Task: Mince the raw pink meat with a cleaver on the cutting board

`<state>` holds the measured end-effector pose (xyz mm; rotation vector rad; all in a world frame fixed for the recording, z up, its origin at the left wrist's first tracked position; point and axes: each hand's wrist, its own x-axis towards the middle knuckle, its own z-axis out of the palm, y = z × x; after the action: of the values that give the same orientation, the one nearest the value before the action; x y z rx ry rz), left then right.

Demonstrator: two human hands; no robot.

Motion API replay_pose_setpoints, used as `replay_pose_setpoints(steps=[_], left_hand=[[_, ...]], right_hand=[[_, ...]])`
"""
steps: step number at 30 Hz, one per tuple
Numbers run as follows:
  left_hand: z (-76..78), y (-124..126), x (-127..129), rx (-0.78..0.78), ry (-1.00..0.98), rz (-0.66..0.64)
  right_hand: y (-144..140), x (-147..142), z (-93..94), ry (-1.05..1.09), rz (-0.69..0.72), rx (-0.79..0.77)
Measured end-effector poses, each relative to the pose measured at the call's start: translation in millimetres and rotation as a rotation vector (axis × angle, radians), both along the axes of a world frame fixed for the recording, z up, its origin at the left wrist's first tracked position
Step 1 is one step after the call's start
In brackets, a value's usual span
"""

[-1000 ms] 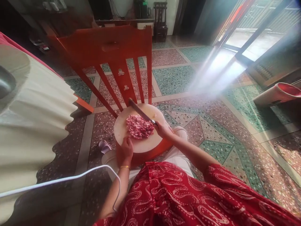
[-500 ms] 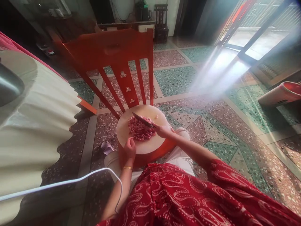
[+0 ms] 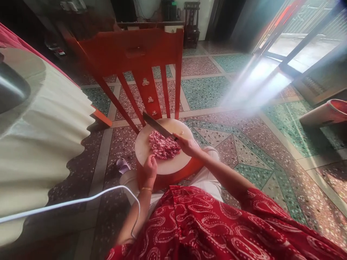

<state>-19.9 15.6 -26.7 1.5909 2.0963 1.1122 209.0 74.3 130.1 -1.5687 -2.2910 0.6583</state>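
Observation:
My right hand is closed round the handle of a kitchen knife. The blade points up and to the left, raised over the far side of a heap of chopped red meat. This meat lies in the middle of a round, pale cutting board. At the board's near left edge is my left hand, its fingers curled in close to the meat. I see nothing in those fingers. A small scrap of meat lies apart on the right of the board.
The board rests on the seat of a red wooden chair, its slatted back beyond. Left stands a table with a pale, pleated cloth. A white cable crosses by my left arm. A bin is at the right.
The knife has lifted off the meat, its tip now higher and further left, past the board's far edge. My left hand stays beside the meat. The view has shifted slightly.

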Motion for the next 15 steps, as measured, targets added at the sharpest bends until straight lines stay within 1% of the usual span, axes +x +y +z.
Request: replay_pose_setpoints(steps=[2, 3, 4, 6, 7, 8, 9, 12, 14, 15], left_hand=[[1.4, 0, 1, 0.019, -0.022, 0.009], [2.1, 0, 1, 0.018, -0.027, 0.004], [2.6, 0, 2, 0.012, -0.027, 0.003], [3.0, 0, 2, -0.004, -0.02, 0.012], [2.8, 0, 1, -0.01, -0.014, 0.012], [2.4, 0, 1, -0.012, -0.008, 0.008], [1.8, 0, 1, -0.01, -0.002, 0.001], [-0.7, 1, 0, 0.014, -0.005, -0.028], [-2.2, 1, 0, 0.035, -0.013, -0.024], [-2.8, 2, 0, 0.043, -0.014, -0.022]], right_hand=[[-2, -3, -0.4, 0.054, -0.013, 0.093], [-4, -5, -4.4, 0.045, -0.016, 0.095], [-5, -7, -10.1, 0.013, -0.007, 0.054], [-7, -8, -21.4, -0.081, 0.023, -0.1], [-7, -9, -24.5, -0.105, 0.028, -0.16], [-6, -8, -25.0, -0.095, 0.025, -0.184], [-5, -7, -22.9, -0.05, 0.009, -0.168], [0, -5, -10.8, 0.139, -0.057, -0.055], [2, -4, -9.1, 0.177, -0.092, -0.023], [3, -3, -11.4, 0.159, -0.109, -0.036]])
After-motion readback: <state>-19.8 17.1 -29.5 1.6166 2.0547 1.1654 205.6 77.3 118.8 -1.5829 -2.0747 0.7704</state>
